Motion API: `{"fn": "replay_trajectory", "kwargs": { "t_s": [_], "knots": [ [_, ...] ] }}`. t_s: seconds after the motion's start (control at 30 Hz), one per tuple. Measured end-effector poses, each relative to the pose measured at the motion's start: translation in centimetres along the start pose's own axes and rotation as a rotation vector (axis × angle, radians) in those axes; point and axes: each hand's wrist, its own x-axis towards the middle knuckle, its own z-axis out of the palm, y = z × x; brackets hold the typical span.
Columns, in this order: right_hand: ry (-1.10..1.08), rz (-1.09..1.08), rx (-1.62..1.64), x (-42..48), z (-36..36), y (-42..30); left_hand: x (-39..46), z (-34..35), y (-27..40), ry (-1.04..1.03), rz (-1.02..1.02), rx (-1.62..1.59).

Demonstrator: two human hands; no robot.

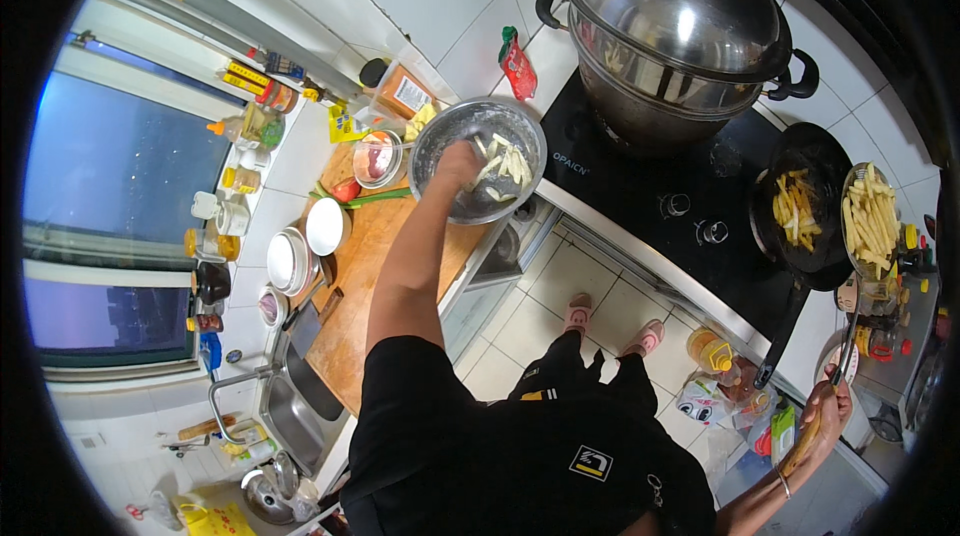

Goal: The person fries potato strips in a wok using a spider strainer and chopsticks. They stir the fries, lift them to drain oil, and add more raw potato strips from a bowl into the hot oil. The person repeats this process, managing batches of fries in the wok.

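Note:
My left hand (459,164) reaches into a metal mixing bowl (429,183). Pale, flour-dusted potato strips (511,164) lie in the bowl beside my fingers, which are partly hidden. The bowl stands at the corner between the wooden worktop and the cooktop. Out to the right, my right hand (825,408) grips the long handle of a skimmer (847,344). Its basket carries a heap of pale fried strips (870,217) by the right rim of a black frying pan (814,149). More golden strips (796,209) are inside that pan.
A large lidded steel steamer pot (675,48) occupies the back of the black cooktop (622,168). The pan handle (780,341) juts past the counter edge. White bowls (328,227), a cleaver (306,327) and a tomato (346,190) lie left, near the sink (296,401). An oil jug (709,352) stands on the floor.

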Motion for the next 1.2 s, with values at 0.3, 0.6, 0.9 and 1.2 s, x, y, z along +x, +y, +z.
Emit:
{"fn": "replay_trajectory", "kwargs": {
  "t_s": [0.3, 0.6, 0.9, 1.2],
  "knots": [
    [-0.017, -0.025, 0.052, -1.4, 0.8, 1.5, -1.0, -0.2, 9.3, -0.222, -0.41, 0.049],
    [0.074, -0.038, 0.046, -1.8, 2.4, 0.4, 1.2, 1.9, 7.6, -0.308, -0.416, 0.104],
    [0.067, -0.001, 0.048, -1.8, 1.7, -0.1, 4.4, 2.0, 0.9, -0.21, -0.13, -0.322],
    [0.057, 0.081, 0.138, -1.5, 2.7, -1.9, 0.7, -3.1, -2.7, -0.492, -0.283, -1.557]
  ]
}}
